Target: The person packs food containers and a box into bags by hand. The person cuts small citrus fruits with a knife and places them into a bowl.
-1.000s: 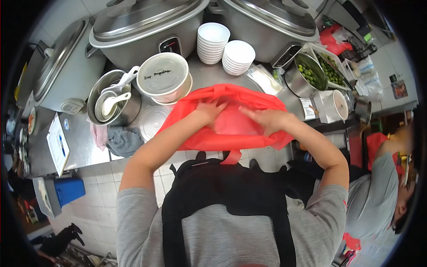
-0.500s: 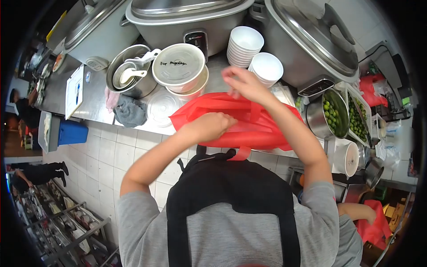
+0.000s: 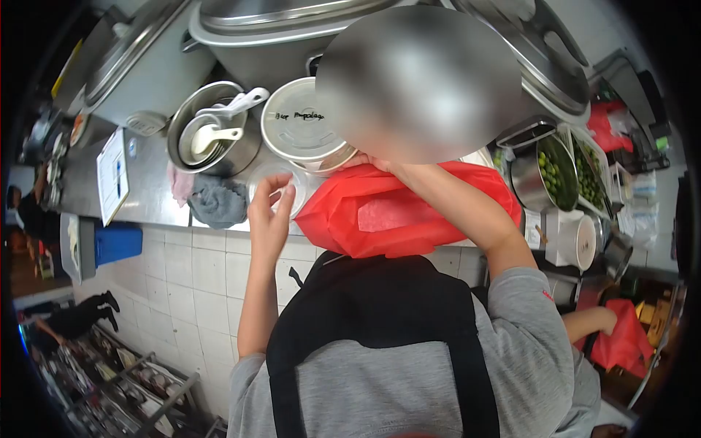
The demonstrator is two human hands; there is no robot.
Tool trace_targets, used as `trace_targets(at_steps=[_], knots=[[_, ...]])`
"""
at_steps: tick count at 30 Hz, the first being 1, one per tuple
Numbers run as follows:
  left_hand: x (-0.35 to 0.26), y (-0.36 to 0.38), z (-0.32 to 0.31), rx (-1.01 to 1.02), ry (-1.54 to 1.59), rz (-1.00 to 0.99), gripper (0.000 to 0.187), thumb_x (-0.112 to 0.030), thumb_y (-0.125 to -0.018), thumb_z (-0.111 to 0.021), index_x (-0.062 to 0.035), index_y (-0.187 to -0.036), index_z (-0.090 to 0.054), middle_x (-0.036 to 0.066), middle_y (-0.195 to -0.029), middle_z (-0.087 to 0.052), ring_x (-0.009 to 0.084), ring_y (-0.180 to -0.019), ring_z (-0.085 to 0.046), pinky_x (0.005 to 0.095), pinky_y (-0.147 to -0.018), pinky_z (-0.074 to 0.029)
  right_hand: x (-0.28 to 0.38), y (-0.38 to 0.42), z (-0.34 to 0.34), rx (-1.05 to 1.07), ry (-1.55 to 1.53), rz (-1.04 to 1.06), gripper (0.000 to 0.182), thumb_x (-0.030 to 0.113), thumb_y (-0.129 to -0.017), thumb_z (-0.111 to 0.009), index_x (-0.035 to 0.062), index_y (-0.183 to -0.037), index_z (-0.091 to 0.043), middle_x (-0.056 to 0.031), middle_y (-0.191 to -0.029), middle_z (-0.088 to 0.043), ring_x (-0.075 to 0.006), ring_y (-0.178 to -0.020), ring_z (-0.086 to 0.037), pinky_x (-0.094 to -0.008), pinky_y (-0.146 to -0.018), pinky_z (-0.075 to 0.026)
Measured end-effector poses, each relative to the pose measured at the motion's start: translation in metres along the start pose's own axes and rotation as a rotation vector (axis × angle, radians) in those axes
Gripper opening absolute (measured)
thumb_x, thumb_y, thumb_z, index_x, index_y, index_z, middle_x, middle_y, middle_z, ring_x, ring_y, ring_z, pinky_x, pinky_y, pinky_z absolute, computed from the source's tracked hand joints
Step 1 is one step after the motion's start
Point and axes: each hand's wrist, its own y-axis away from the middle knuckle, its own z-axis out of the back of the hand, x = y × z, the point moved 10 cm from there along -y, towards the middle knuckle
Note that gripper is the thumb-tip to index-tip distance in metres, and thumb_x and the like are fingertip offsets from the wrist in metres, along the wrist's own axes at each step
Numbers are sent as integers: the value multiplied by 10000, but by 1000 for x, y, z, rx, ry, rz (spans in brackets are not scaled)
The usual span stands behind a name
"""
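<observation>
My left hand (image 3: 272,212) is open, its fingers bent and apart, above a clear lid (image 3: 255,179) at the left edge of the red fabric bag (image 3: 409,217). The bag lies slack along the counter's front, its mouth partly spread. My right hand (image 3: 371,161) reaches over the bag, fingers stretched out at the right side of the stacked plastic tubs; a blurred patch covers part of it. The upper tub (image 3: 303,120) has a lid with black handwriting, and the lower tub (image 3: 319,169) shows only a strip beneath it.
Left of the tubs stand a metal pot (image 3: 179,135) with white-handled ladles, a grey cloth (image 3: 217,201) and a clipboard (image 3: 112,175). Large cookers (image 3: 255,44) line the back. Green limes (image 3: 548,171) fill a pot at right. Another person's hand (image 3: 602,320) holds a red bag (image 3: 621,347).
My left hand has let go of the bag and moved left. My right hand has shifted left and down to the tubs. The bag has slumped, and a blurred patch now covers the bowls.
</observation>
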Motion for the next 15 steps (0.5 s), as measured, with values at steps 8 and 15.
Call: trace_targets(at_steps=[8, 15], knots=[[-119, 68, -115, 795, 77, -551, 123, -56, -793, -557, 14, -893, -571, 167, -886, -608, 331, -867, -581, 405, -754, -469, 75, 70, 25, -63, 56, 112, 379, -22, -779, -471, -51, -1156, -449, -186, -1020, -581, -303, -883, -628, -438, -693, -573], [-51, 50, -238, 1321, -614, -241, 309, -61, -852, -399, -3, -1130, -520, 246, -1113, -533, 375, -1037, -513, 420, -886, -417, 137, 189, 61, -238, 141, 225, 398, 196, -917, -458, -16, -1245, -382, -207, -1109, -560, -310, -902, -626, -427, -717, -564]])
